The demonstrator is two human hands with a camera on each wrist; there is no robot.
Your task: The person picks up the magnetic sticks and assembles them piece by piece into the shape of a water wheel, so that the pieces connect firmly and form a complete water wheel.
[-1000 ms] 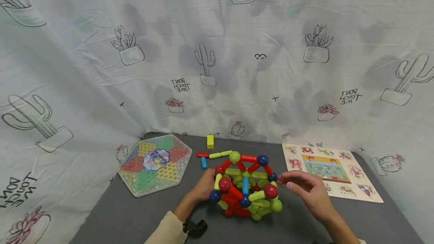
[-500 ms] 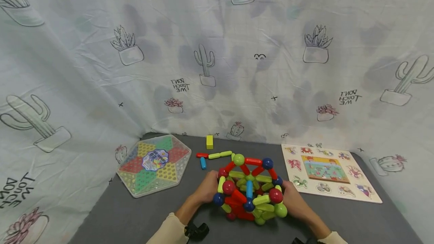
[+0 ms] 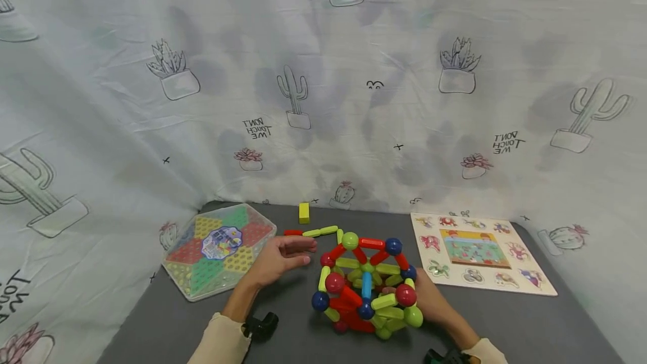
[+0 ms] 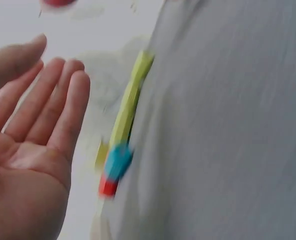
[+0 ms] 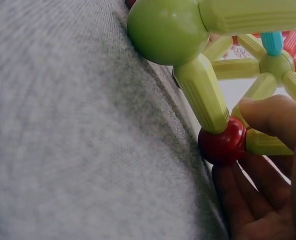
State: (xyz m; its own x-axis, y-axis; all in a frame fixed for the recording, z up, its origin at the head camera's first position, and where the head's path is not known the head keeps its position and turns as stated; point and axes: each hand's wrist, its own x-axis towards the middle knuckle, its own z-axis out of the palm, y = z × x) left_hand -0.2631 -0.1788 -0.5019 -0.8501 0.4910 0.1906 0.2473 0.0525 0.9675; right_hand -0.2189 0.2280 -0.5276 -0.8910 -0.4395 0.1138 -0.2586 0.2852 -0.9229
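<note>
1. Grey table [image 3: 531, 324] fills the lower frame of the head view; cactus-print sheet [image 3: 323, 100] covers everything above it.
2. Rod-and-ball structure [image 3: 366, 285] sits lower centre, a rounded cage of red, green and blue pieces.
3. Hexagonal game board [image 3: 219, 249] lower left, animal puzzle board [image 3: 475, 251] lower right, both apart from the structure.
4. Right hand [image 3: 429, 305] grips the structure's right side; the wrist view shows the thumb [image 5: 273, 117] against a red ball [image 5: 223, 145].
5. Left hand [image 3: 280, 254] is flat-fingered and empty, off the structure, just below the loose rods [image 3: 315, 232].
6. Judgement: fetch step. Next: pinch one loose rod while the right hand steadies the cage.
7. Yellow block [image 3: 304, 213] lies behind the rods.
</note>
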